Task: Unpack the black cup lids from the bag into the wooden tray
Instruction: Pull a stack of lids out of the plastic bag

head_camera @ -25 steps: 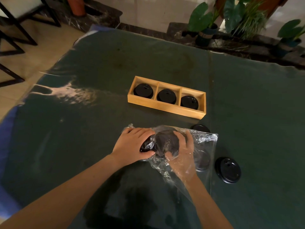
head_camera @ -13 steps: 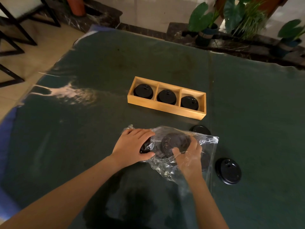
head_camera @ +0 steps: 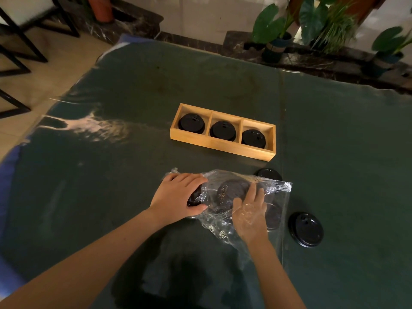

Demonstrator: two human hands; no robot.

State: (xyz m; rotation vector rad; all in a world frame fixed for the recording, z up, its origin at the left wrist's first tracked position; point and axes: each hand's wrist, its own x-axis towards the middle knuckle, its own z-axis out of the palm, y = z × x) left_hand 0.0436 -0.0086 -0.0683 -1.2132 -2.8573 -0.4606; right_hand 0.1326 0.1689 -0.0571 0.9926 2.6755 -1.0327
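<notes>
A wooden tray with three compartments lies mid-table, with black lids in each: left, middle, right. Nearer to me lies a clear plastic bag. My left hand grips the bag's left end, its fingers curled round black lids seen through the film. My right hand is inside the bag and pinches the edge of a black lid between thumb and fingers. Another lid shows dimly in the bag under that hand.
Two loose black lids lie on the dark green table cover: one to the right of the bag, one behind it, near the tray's right end. Potted plants stand beyond the far edge, chair legs at the far left.
My right hand has slid a little to the right and towards me inside the bag, and the lid it holds now lies flatter. The left hand has stayed in place.
</notes>
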